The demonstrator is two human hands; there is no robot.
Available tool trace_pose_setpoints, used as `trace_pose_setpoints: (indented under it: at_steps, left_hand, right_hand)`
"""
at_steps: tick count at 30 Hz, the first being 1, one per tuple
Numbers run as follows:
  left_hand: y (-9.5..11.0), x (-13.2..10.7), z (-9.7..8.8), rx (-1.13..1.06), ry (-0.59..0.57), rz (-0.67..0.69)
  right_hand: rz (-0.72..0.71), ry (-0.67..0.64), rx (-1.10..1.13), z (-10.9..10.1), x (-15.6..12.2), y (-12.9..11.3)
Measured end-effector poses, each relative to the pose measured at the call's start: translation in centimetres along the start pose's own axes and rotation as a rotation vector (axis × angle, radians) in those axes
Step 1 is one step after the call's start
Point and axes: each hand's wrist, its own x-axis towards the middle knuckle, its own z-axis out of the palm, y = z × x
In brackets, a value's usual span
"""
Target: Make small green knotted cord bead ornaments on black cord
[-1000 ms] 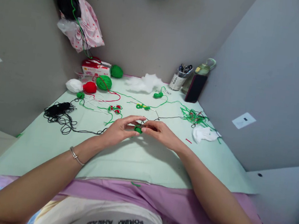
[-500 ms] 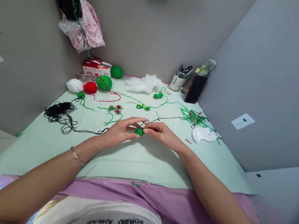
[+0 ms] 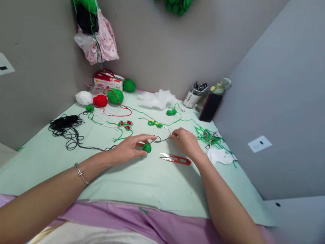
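Observation:
Between thumb and fingers, my left hand point(image 3: 130, 147) holds a small green crocheted ball point(image 3: 147, 148). A strand of black yarn point(image 3: 158, 139) runs from the ball to my right hand point(image 3: 186, 141), whose fingers are pinched on its far end. Whether a needle is in that pinch I cannot make out. Red-handled thread snips point(image 3: 179, 160) lie just below my right hand, blades pointing left. Beyond the hands is a small green crocheted piece with a crochet hook point(image 3: 154, 124). A pair of small green balls point(image 3: 171, 112) lies farther back.
A black yarn tangle point(image 3: 65, 122) lies left, green yarn scraps point(image 3: 209, 137) right beside a white cloth point(image 3: 220, 156). At the back are yarn balls point(image 3: 115, 96), white stuffing point(image 3: 159, 99), a pen cup point(image 3: 193, 96) and a phone point(image 3: 211, 107). A polka-dot bag point(image 3: 105, 39) hangs left.
My right hand has moved away from the green ball, up and to the right, drawing out the black yarn. The snips now show. The whole view has tilted up slightly.

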Motion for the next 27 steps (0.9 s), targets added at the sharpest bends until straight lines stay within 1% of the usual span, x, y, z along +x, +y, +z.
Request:
trace_pose_setpoints:
  at_steps: [3,7,9,12,14,15,18,19,20,23,27]
  left_hand:
    - [0.0,0.0,-0.2,0.077,0.036,0.015]
    - [0.5,0.0,-1.1,0.159,0.167,0.01]
    - [0.6,0.0,-1.7,0.134,0.246,0.0]
    - [0.6,0.1,-2.3,0.024,0.368,0.013]
    - [0.5,0.3,-2.6,-0.058,0.424,0.027]
    - [0.4,0.4,-2.7,-0.092,0.448,0.034]
    - [0.2,0.7,-3.1,-0.161,0.515,0.055]
    - [0.1,0.8,-3.2,-0.171,0.536,0.058]
    - [0.1,0.9,-3.4,-0.173,0.549,0.058]
    - [0.1,1.0,-3.9,-0.148,0.543,0.047]
    - [0.1,1.0,-4.5,-0.122,0.552,0.024]
  right_hand:
    - [0.032,0.019,-0.003,1.0,1.4,-0.7]
    - [0.046,0.052,0.107,2.0,2.2,-0.4]
    - [0.059,0.07,0.202,1.8,2.1,0.2]
    - [0.07,0.087,0.373,0.7,1.7,1.5]
    - [0.073,0.127,0.56,-0.3,1.4,2.6]
    - [0.079,0.163,0.718,-0.7,1.4,3.2]
    - [0.128,0.288,1.297,-1.9,1.4,5.0]
    - [0.153,0.321,1.452,-2.2,1.4,5.6]
    - [0.179,0.349,1.554,-2.4,1.5,6.1]
    - [0.238,0.44,1.726,-3.1,1.6,7.6]
    - [0.255,0.55,1.808,-3.7,1.6,9.2]
